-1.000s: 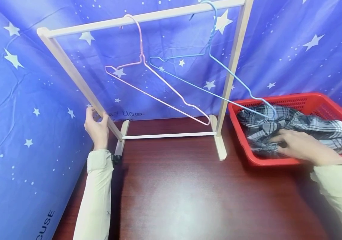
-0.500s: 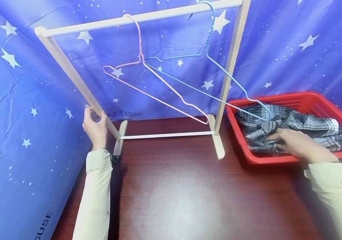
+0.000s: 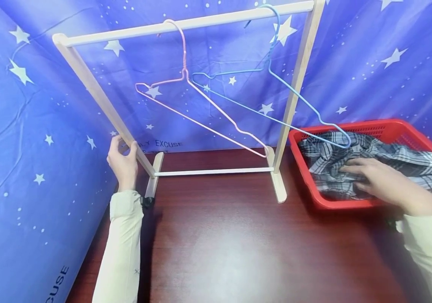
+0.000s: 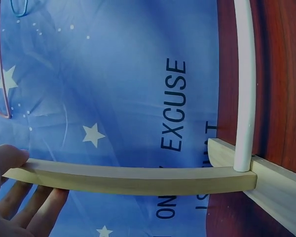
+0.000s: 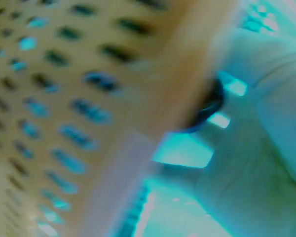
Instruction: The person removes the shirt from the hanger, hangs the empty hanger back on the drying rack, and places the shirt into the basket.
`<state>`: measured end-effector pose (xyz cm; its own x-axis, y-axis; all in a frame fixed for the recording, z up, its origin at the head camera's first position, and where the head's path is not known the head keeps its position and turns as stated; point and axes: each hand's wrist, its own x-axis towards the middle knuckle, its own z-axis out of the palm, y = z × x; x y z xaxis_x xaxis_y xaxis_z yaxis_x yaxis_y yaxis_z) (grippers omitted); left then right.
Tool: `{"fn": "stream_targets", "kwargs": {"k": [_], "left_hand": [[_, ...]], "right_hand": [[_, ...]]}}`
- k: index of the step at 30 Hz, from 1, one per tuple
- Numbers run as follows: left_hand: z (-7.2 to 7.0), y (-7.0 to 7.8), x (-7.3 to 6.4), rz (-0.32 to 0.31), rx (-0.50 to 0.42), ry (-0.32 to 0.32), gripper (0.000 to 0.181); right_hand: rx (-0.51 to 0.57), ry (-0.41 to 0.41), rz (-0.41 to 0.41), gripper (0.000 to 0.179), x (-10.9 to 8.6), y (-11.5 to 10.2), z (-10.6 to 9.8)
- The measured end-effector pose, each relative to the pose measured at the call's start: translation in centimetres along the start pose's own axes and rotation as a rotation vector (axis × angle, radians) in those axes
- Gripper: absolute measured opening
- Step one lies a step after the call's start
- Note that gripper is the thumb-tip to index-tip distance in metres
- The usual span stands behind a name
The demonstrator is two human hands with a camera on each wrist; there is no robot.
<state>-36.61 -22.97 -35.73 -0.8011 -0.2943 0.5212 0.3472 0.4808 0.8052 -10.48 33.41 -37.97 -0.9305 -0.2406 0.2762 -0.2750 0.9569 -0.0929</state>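
My left hand (image 3: 123,165) grips the left wooden post of a small clothes rack (image 3: 104,101). In the left wrist view, the thumb (image 4: 12,157) lies on one side of the post and the fingers (image 4: 48,211) on the other. A pink wire hanger (image 3: 216,104) and a blue one (image 3: 302,97) hang bare from the top bar. At the right, my right hand (image 3: 384,182) reaches into a red basket (image 3: 316,198), its fingertips on a black-and-white plaid cloth (image 3: 401,158). I cannot tell whether the fingers pinch it; the right wrist view is blurred.
A dark reddish-brown table (image 3: 231,235) bears the rack and basket. Blue star-patterned fabric (image 3: 41,139) hangs behind and on the left. The blue hanger's lower right end overlaps the basket in the head view. Perforated basket wall (image 5: 89,98) fills the right wrist view's left side.
My right hand has shifted a little over the plaid cloth, whose folds have changed under the fingers. My left hand keeps its grip on the post. The head view has swayed slightly.
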Motion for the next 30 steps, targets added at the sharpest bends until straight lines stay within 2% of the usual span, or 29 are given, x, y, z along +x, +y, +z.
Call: {"fn": "stream_targets", "kwargs": {"k": [9, 16, 22, 30], "left_hand": [[-0.2, 0.2, -0.9, -0.007, 0.003, -0.033, 0.034], [-1.7, 1.3, -2.2, 0.020, 0.009, -0.042, 0.035], [-2.7, 2.5, -3.8, 0.107, -0.012, -0.070, 0.034], [-3.6, 3.7, -5.7, 0.217, -0.041, -0.080, 0.030]], "right_hand": [[0.020, -0.018, 0.097, 0.049, 0.4, -2.4, -1.9], [0.069, 0.105, 0.137, 0.056, 0.2, -5.5, -2.5], [0.108, 0.185, 0.121, 0.055, 0.6, -8.8, -2.0], [0.134, 0.194, 0.074, 0.053, 1.7, -11.2, -1.1]]}}
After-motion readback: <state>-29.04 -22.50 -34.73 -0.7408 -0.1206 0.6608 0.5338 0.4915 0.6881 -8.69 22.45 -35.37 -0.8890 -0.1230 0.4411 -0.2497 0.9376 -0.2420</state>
